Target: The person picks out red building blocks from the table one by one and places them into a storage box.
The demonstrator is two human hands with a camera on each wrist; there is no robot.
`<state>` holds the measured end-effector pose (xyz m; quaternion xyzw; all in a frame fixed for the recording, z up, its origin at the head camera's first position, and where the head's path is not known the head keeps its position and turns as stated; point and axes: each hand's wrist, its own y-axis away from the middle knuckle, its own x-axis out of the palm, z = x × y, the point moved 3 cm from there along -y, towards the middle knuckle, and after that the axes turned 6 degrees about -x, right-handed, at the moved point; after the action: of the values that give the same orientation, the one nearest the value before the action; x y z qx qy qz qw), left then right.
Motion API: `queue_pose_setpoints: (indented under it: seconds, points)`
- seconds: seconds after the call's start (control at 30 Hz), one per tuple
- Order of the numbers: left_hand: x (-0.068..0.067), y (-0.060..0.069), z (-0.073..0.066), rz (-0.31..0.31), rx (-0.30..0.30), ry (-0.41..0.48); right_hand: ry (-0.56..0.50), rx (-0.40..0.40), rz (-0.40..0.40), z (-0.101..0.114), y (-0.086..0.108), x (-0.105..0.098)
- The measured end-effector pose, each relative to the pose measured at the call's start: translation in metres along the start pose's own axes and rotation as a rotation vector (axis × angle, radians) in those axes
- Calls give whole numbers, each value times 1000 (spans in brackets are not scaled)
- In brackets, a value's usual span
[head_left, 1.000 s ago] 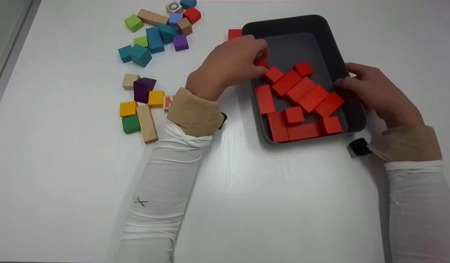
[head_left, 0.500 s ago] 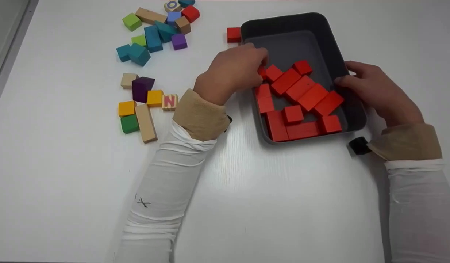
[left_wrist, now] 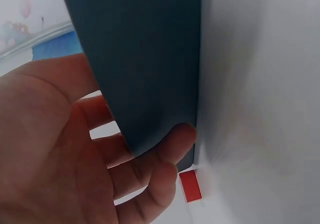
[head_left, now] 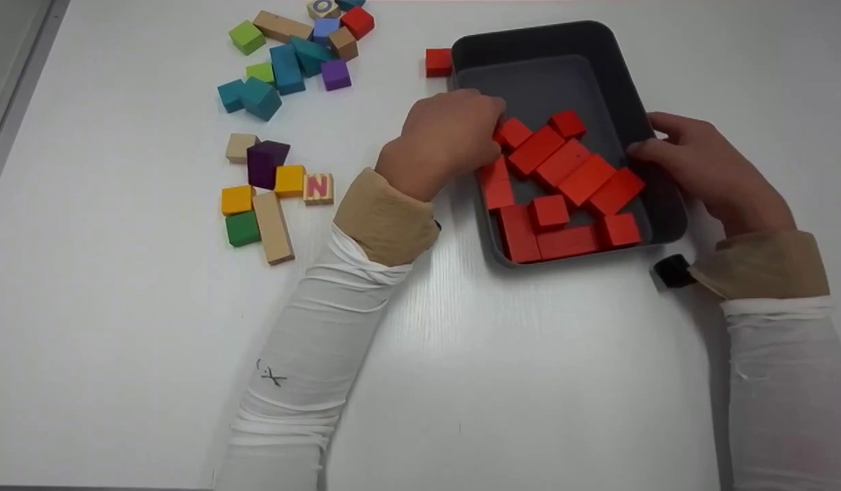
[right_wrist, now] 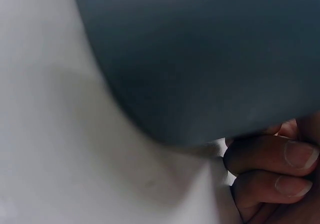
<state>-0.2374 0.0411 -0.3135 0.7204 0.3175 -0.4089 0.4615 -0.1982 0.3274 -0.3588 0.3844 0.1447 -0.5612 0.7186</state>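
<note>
A dark grey tray (head_left: 628,71) rests on the white table with several red blocks (head_left: 563,164) lying in its nearer part. My left hand (head_left: 454,136) reaches over the tray's left rim, fingers curled down inside; it pinches a red block, now mostly hidden behind the fingers. In the left wrist view, the tray's outer wall (left_wrist: 140,58) stands between thumb and palm side and some fingers pass beneath its edge. My right hand (head_left: 724,167) grips the right rim, thumb on top. The right wrist view has its curled fingers (right_wrist: 270,156) under the tray's edge.
One red block (head_left: 438,63) lies outside, against the tray's upper left corner. Farther left is a group of mixed coloured blocks (head_left: 287,68), and nearer a second group, including a green block (head_left: 243,228) and an N letter block (head_left: 318,189).
My left hand has slid along the tray's left rim toward me and slightly right, carrying the pinched red block. The letter N block has come into sight. My right hand stays put.
</note>
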Motion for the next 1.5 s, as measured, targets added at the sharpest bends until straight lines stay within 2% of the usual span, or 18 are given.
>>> queue_pose_setpoints:
  seconds: [0.43, 0.73, 1.0, 1.5]
  points:
    - [4, -3, 1, 40, 63, -47, -16, -16, 3, -1, 0, 1]
    - [9, -5, 0, 30, 26, -29, -6, -9, -3, 1, -1, 0]
    - [12, -7, -2, 9, 41, -46, -7, -13, 1, 0, -1, 1]
    - [9, -6, -4, 27, 66, -36, -9, 0, 4, 1, 1, 0]
